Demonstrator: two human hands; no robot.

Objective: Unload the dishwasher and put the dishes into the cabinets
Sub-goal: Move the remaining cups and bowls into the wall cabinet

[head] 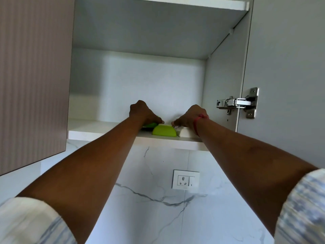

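I look up into an open wall cabinet [223,81]. On the front of its lower shelf [98,133] sit a lime green bowl [164,131] and, right of it, a white bowl [186,132]. My left hand [143,112] reaches onto the shelf and holds a second green dish [149,125] just behind and left of the green bowl. My right hand [189,115], with a red thread on its wrist, grips the rim of the white bowl. Most of the fingers of both hands are hidden from below.
The ribbed left cabinet door [33,76] hangs closed. The right door [284,67] stands open on a metal hinge [236,102]. An upper shelf [175,2] spans the top. Below are a marble wall and a socket [186,179].
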